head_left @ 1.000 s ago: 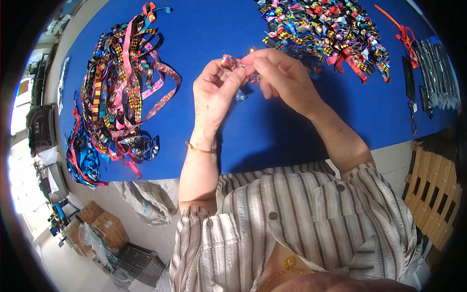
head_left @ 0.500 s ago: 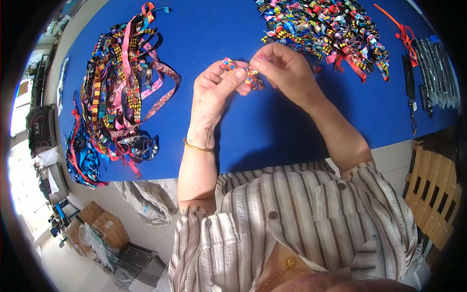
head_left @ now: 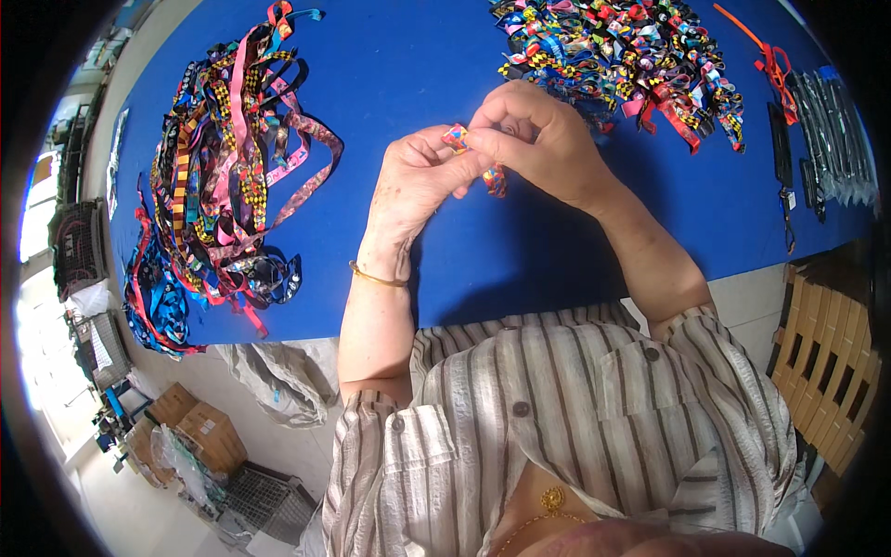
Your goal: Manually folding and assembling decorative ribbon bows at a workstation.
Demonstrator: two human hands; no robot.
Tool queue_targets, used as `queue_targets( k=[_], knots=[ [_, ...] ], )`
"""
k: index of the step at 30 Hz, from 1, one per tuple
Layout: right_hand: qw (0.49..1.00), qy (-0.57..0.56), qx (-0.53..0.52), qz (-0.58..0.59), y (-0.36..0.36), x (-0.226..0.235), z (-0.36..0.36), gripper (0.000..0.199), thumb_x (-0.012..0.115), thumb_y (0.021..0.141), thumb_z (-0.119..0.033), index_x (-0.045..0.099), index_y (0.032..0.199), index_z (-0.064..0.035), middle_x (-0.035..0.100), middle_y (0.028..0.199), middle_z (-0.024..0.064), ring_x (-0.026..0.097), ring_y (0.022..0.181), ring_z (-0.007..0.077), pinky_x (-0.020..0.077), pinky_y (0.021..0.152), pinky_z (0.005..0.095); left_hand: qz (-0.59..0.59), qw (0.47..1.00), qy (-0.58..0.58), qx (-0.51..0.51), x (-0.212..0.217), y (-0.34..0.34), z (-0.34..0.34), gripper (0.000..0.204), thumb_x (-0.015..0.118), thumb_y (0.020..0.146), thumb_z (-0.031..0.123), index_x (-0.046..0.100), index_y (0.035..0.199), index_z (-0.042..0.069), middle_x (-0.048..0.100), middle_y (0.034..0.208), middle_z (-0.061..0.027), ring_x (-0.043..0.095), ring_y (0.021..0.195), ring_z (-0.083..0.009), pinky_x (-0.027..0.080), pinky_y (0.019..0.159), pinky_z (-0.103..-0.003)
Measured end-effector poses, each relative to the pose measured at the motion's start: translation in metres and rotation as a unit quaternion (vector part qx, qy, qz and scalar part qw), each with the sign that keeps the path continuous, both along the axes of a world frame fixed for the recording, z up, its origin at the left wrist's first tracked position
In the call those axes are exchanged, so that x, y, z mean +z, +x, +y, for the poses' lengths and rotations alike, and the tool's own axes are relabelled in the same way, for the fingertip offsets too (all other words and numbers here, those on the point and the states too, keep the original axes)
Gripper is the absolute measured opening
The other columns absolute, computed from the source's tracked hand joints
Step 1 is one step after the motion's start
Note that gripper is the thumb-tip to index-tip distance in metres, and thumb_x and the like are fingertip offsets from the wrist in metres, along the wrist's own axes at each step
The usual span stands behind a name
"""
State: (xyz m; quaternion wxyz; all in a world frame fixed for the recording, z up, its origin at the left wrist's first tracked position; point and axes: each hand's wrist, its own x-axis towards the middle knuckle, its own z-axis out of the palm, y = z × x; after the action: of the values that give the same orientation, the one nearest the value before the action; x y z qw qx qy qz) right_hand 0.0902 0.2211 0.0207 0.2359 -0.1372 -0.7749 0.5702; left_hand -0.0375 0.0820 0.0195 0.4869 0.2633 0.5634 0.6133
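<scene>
A small patterned ribbon (head_left: 461, 139) is still pinched between left hand (head_left: 419, 181) and right hand (head_left: 538, 139) — little is changed, both held slightly lower over the blue counter (head_left: 418, 56).

Most of patterned ribbon piece (head_left: 461, 139) covered by fingers of left hand (head_left: 419, 178) and right hand (head_left: 543, 139); only two short ends exposed. Pile of finished ribbon bows (head_left: 622, 51), beyond right hand, cut by top edge. Individual patterns too small to resolve.

Blue table (head_left: 418, 56), cardboard boxes (head_left: 200, 432) below
</scene>
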Motion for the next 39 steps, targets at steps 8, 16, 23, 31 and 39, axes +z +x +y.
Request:
queue_targets(
  k=[8,16,23,31,39],
  knots=[
    [1.0,0.003,-0.01,-0.006,-0.001,-0.005,0.001,0.013,0.071,0.085,-0.012,0.063,0.08,-0.0032,0.058,0.079,0.0009,0.052,0.066,0.006,0.0446,0.061,0.0241,0.004,0.999,-0.034,-0.014,0.001,0.004,0.003,0.015,0.078,0.084,0.011,0.073,0.096,0.002,0.069,0.077,0.0018,0.053,0.061,-0.0028,0.041,0.054,-0.018],
    [0.997,-0.081,-0.004,0.003,-0.002,-0.011,0.003,0.014,0.068,0.091,-0.015,0.064,0.085,-0.0031,0.061,0.081,-0.0003,0.055,0.068,0.004,0.0459,0.06,0.0216,0.008,1.0,-0.021,-0.014,-0.004,0.004,0.0,0.015,0.077,0.086,0.009,0.074,0.098,0.0,0.069,0.077,-0.0006,0.055,0.061,-0.0043,0.043,0.055,-0.019],
    [0.98,-0.2,0.003,0.01,-0.001,-0.002,0.002,0.026,0.066,0.095,-0.017,0.057,0.112,0.0011,0.066,0.088,0.0043,0.061,0.08,0.0064,0.0489,0.068,0.0216,-0.07,0.991,0.074,0.091,-0.009,-0.007,0.001,0.019,0.07,0.092,0.009,0.07,0.102,-0.007,0.071,0.083,-0.0082,0.057,0.06,-0.0098,0.046,0.055,-0.022],
    [0.973,-0.229,-0.008,0.017,-0.006,-0.007,-0.002,0.034,0.067,0.093,-0.011,0.051,0.12,0.0025,0.065,0.092,0.0051,0.062,0.08,0.007,0.0482,0.063,0.0211,0.017,0.991,0.046,0.123,-0.005,-0.003,0.003,0.015,0.071,0.092,0.01,0.071,0.101,-0.003,0.071,0.084,-0.0076,0.061,0.067,-0.0115,0.048,0.062,-0.024],
    [0.977,-0.213,0.011,0.018,-0.002,-0.002,-0.001,0.032,0.055,0.093,-0.003,0.053,0.124,-0.0028,0.059,0.081,-0.0005,0.054,0.069,0.0034,0.0433,0.058,0.0205,-0.047,0.99,0.065,0.112,-0.005,-0.005,0.0,0.015,0.07,0.093,0.011,0.069,0.099,-0.003,0.07,0.084,-0.0087,0.063,0.071,-0.0126,0.05,0.068,-0.025]
  ],
)
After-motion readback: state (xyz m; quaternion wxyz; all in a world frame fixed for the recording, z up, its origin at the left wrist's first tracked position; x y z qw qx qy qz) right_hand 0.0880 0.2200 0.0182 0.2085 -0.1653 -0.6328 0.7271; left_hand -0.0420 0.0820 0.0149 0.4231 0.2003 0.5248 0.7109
